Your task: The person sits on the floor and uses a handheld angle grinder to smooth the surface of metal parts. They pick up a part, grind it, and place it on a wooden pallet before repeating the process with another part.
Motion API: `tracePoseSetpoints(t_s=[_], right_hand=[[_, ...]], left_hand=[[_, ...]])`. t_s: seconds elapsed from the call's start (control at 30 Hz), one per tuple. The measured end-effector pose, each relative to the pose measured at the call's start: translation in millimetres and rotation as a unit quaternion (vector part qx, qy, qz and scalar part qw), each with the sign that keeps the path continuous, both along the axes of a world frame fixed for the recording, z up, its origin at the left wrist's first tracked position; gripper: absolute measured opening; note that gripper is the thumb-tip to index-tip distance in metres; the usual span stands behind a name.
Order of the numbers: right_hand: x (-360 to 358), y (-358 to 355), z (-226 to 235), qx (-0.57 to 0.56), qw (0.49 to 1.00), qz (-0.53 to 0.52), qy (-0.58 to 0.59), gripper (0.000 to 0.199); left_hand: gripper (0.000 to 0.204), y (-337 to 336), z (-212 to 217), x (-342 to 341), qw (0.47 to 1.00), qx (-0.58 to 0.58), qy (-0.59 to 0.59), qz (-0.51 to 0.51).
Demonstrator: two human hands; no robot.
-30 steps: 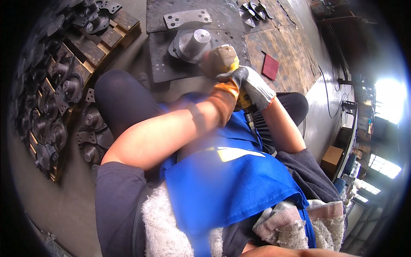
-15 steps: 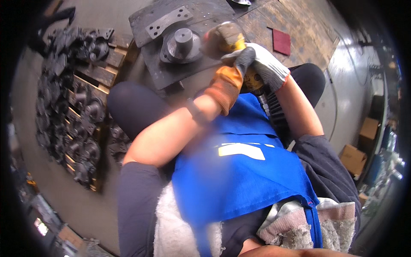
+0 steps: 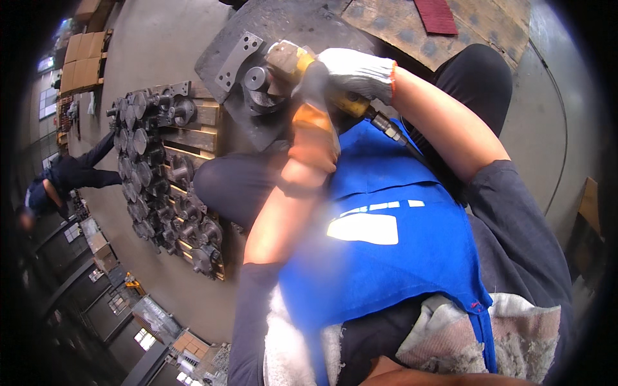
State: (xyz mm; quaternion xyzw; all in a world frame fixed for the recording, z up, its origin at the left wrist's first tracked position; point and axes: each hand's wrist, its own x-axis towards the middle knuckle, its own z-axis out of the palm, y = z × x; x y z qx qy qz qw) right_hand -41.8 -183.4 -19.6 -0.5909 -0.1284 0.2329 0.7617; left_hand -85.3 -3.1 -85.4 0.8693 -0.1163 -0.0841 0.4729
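Observation:
A yellow air-powered grinder [image 3: 351, 103] is held in both gloved hands over the work surface. My left hand [image 3: 314, 125], in an orange and dark grey glove, wraps round the tool near its head. In a white knit glove, my right hand [image 3: 357, 72] grips it from the upper right side. The tool's head is beside a dark metal flange with a round stub [image 3: 256, 78]; the blurred head hides whether they touch. Just beyond the flange sits a metal plate with holes [image 3: 237, 63]. Both parts rest on a dark metal board [image 3: 209, 58].
A hose [image 3: 418, 154] runs from the tool past my right thigh. On the left, many similar metal parts [image 3: 138, 167] are piled on a wooden pallet [image 3: 199, 138]. A red cloth-like sheet [image 3: 438, 16] lies on the wooden tabletop [image 3: 492, 29]. Another person [image 3: 61, 180] is at far left.
The grinder has come closer to the stub, both hands still on it. My view has swung, so the pallet sits further right in the picture and the other person shows more fully.

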Motion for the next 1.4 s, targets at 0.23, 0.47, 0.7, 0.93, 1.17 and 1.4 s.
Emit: tracePoseSetpoints(t_s=[0.23, 0.47, 0.7, 0.93, 1.17, 1.4], right_hand=[[-8, -21, 19, -0.055, 0.998, 0.017, -0.033, 0.033], [-7, 11, -14, -0.232, 0.961, 0.058, -0.137, 0.025], [-7, 2, -34, -0.138, 0.981, 0.011, -0.133, 0.032], [4, 7, -36, -0.148, 0.987, 0.035, -0.058, 0.037], [11, 0, -33, -0.132, 0.985, 0.046, -0.100, 0.037], [20, -2, -35, -0.181, 0.967, 0.035, -0.175, 0.031]], left_hand=[[0.039, 11, -7, -7, 0.987, 0.114, -0.113, -0.018], [0.030, 6, -16, -29, 0.936, -0.240, 0.225, 0.125], [0.024, 10, -4, -34, 0.982, 0.110, -0.140, -0.058], [0.027, -5, -5, -14, 0.999, -0.049, 0.000, 0.022], [0.030, -15, -1, -11, 0.993, -0.101, 0.045, 0.049], [0.033, -31, 34, -9, 0.952, -0.255, 0.140, 0.097]])
